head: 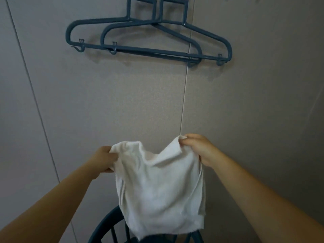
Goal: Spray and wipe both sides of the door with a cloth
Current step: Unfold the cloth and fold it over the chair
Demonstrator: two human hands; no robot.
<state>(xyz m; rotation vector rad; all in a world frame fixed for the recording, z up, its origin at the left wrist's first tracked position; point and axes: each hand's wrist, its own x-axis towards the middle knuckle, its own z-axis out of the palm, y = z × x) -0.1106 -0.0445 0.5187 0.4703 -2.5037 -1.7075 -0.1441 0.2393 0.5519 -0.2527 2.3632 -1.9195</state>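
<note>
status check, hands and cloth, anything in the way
Left hand and right hand each grip a top corner of the white cloth. Cloth hangs spread above dark basket. Two blue hangers on wall ahead.

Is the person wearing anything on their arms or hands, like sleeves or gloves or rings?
No. Both forearms are bare as far as the picture shows, with no sleeves in view. The left hand and right hand have no gloves, and no rings, watch or bracelets can be seen.

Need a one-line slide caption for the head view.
Both hands, left hand and right hand, hold a white cloth up by its top corners below two blue hangers.
</note>
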